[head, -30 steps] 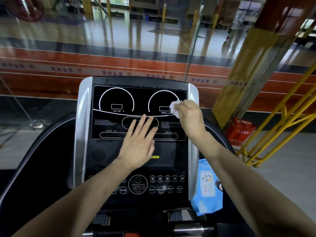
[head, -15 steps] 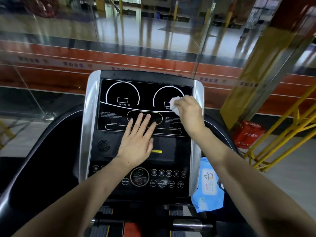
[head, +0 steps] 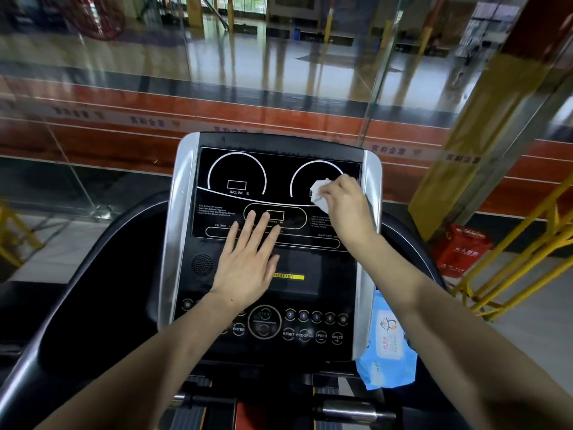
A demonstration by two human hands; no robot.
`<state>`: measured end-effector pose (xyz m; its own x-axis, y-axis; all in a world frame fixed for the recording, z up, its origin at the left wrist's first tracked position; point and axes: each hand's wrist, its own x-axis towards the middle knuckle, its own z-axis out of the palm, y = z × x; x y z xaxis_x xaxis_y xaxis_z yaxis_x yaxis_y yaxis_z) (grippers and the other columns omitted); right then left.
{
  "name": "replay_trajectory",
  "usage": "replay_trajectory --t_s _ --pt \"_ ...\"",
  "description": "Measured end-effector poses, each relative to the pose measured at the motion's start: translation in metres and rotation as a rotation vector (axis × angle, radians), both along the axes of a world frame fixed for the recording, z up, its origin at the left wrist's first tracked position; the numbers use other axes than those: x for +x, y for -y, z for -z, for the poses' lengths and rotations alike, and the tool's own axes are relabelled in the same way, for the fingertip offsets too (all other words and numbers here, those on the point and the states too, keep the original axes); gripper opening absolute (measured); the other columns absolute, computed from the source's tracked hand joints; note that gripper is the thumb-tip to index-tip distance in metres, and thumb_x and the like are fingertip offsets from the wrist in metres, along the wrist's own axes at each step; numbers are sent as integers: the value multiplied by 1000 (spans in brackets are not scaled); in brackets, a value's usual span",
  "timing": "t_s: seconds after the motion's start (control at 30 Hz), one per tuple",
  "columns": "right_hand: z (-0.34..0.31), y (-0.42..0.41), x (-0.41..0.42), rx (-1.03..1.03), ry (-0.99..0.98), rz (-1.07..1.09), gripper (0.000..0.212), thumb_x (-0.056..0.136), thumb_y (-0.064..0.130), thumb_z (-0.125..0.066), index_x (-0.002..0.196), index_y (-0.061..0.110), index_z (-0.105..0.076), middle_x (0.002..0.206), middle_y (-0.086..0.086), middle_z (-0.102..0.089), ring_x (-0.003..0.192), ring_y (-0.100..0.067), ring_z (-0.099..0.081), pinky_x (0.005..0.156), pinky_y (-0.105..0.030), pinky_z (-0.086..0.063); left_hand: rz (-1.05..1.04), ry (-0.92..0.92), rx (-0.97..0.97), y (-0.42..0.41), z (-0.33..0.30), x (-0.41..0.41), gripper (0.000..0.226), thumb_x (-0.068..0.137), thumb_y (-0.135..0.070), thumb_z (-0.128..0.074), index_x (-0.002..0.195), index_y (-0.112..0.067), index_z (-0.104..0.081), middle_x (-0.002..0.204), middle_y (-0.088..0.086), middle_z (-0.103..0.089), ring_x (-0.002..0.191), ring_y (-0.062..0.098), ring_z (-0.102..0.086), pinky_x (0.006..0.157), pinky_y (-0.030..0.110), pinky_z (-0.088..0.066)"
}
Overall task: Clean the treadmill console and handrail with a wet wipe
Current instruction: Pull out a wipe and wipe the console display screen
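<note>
A blue pack of wipes [head: 387,352] is lying just below the right hand [head: 347,206], tucked against the silver right edge of the treadmill console [head: 279,169]. Further to the right of that hand, a red box [head: 462,249] is standing on the floor beside yellow railings [head: 527,243]. A glass wall is rising behind the console, well beyond both hands.

The left hand [head: 248,262] is lying flat on the middle of the console with straight fingers spread, and it is covering part of the printed panel (some buttons below its wrist are hidden too). The right hand is curling around a white wet wipe [head: 319,190] and pressing it on the right dial of the display, just above and right of the left hand. The wipe is looking crumpled. The console face is black and glossy, with white dial lines. A dark curved handrail [head: 93,259] is running to the left of the left hand.
</note>
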<state>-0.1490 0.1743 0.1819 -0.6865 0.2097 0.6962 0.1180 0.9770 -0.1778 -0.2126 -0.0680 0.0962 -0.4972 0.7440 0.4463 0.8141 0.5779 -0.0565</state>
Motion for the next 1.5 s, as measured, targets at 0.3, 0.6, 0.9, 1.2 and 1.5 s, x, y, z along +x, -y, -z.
replay_trajectory --t_s 0.3,0.6,0.9,1.2,1.5 --pt "46 38 26 128 176 -230 28 74 -10 -76 97 5 -73 86 -10 -57 78 -31 -54 68 -42 -50 -5 17 -7 14 3 -7 59 110 -44 -26 163 -18 -29 175 9 -14 163 31 0 129 57 -13" --pt "25 50 2 61 119 -141 16 81 -6 -75 94 2 -74 84 -11 -59 80 -30 -56 69 -43 -52 -9 6 -11 27 2 -17 59 109 -44 -24 161 -18 -32 175 8 -14 162 32 -2 129 58 -16" --pt "-1 46 -21 52 53 -113 9 82 -3 -74 88 3 -75 75 -8 -52 70 -28 -53 63 -38 -50 -3 19 -9 28 -1 -21 59 109 -44 -23 162 -18 -29 175 8 -12 162 31 0 129 57 -14" --pt "57 79 18 108 205 -245 25 82 -6 -75 103 7 -74 86 -5 -59 80 -25 -56 70 -42 -54 -13 43 4 32 5 -22 60 109 -45 -22 163 -18 -28 175 9 -12 162 31 2 130 57 -12" --pt "6 62 -34 4 32 -17 21 81 -10 -69 96 5 -75 80 -11 -57 75 -31 -56 64 -43 -53 6 38 14 41 6 -27 59 109 -43 -25 163 -18 -29 175 9 -16 162 32 -1 130 57 -13"
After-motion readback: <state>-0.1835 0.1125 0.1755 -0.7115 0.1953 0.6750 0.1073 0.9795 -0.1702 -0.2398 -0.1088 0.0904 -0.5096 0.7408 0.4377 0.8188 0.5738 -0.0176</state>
